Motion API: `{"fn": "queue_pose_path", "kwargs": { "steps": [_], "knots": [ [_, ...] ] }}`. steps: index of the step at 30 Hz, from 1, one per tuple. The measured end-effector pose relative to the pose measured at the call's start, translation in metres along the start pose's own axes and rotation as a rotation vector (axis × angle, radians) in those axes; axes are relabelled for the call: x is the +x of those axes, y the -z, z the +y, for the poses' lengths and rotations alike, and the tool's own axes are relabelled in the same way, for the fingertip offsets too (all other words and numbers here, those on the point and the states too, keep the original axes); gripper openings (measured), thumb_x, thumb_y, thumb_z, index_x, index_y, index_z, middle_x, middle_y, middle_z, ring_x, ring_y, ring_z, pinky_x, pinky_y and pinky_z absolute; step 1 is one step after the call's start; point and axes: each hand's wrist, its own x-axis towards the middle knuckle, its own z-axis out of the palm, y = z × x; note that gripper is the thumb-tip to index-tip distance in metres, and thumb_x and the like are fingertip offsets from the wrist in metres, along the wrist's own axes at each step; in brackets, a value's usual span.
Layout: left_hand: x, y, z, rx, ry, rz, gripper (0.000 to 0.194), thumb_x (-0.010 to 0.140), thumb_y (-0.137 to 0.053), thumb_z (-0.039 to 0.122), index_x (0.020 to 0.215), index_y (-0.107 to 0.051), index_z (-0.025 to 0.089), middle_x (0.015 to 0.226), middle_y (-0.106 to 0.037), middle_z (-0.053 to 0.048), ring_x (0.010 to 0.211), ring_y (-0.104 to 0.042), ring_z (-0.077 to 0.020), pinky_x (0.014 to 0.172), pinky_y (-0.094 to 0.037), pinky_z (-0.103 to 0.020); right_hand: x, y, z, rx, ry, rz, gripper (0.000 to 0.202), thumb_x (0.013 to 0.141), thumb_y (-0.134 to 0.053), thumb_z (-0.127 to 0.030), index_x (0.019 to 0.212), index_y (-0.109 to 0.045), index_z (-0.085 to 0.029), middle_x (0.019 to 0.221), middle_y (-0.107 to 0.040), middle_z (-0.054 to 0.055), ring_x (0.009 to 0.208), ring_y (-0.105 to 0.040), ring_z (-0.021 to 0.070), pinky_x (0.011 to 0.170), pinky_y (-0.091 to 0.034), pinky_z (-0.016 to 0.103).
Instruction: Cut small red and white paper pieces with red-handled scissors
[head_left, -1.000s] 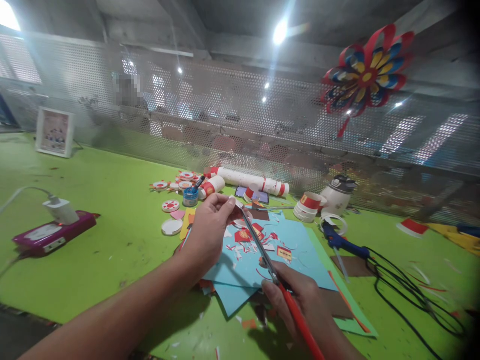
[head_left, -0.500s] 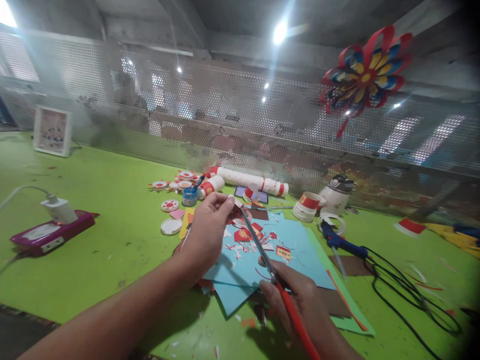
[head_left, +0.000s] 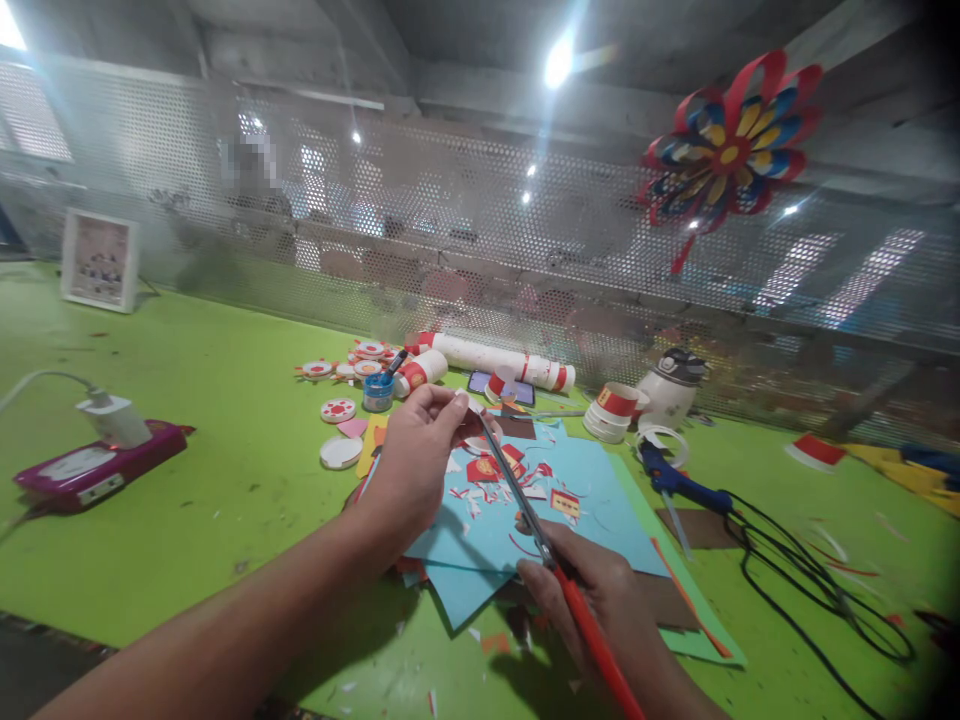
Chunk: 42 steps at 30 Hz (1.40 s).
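Observation:
My left hand (head_left: 420, 450) pinches a small white piece (head_left: 471, 408), partly covered by the fingers, above the blue paper. Red-handled scissors (head_left: 531, 515) are held in my right hand (head_left: 581, 590); their tips reach up to the white piece at my left fingertips. The blades look nearly together. Beneath both hands lie stacked sheets of blue paper (head_left: 615, 520), with red and white scraps (head_left: 487, 468) and a small yellow-and-red piece (head_left: 564, 503) on top.
On the green table (head_left: 247, 400) are a purple power strip (head_left: 97, 468), a blue jar (head_left: 378, 392), a long white tube (head_left: 487, 358), paper cups (head_left: 611, 410), a blue glue gun (head_left: 686, 483) with black cable and a white kettle-like container (head_left: 667, 390). A paper flower (head_left: 730, 155) hangs above.
The view has shifted slightly, so the surroundings sit a little further left. Both hands, the scissors and the white piece look almost unchanged.

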Motion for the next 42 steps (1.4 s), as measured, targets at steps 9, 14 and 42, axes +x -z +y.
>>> {"fn": "queue_pose_path", "kwargs": {
  "steps": [9,14,42],
  "knots": [
    [-0.0001,-0.0009,0.0007,0.009,0.005,0.013,0.010,0.078,-0.058,0.017,0.074,-0.049,0.015,0.064,-0.063,-0.001,0.063,-0.064,-0.0142,0.069,-0.049,-0.031,0.0016,-0.0007,0.0002,-0.014,-0.019,0.007,0.034,0.085,-0.047,-0.040,0.087,-0.065,-0.011,0.056,-0.049,-0.002,0.049,-0.047,0.0128,0.047,-0.039,0.022],
    [-0.0002,-0.0010,0.0010,0.010,-0.005,0.012,0.009,0.078,-0.059,0.016,0.074,-0.050,0.015,0.062,-0.062,0.000,0.061,-0.063,-0.0119,0.070,-0.049,-0.029,0.0015,-0.0010,-0.0013,0.056,-0.027,0.005,0.031,0.085,-0.048,-0.038,0.084,-0.065,-0.013,0.057,-0.054,-0.002,0.047,-0.051,0.0120,0.046,-0.042,0.020],
    [-0.0012,-0.0024,0.0027,0.005,0.000,0.029,0.011,0.076,-0.061,0.018,0.073,-0.051,0.014,0.063,-0.061,0.000,0.064,-0.064,-0.0141,0.072,-0.049,-0.031,0.0011,-0.0016,0.0001,0.001,0.007,0.025,0.037,0.086,-0.046,-0.043,0.091,-0.065,-0.012,0.055,-0.054,-0.002,0.047,-0.051,0.0129,0.045,-0.042,0.021]
  ]
}}
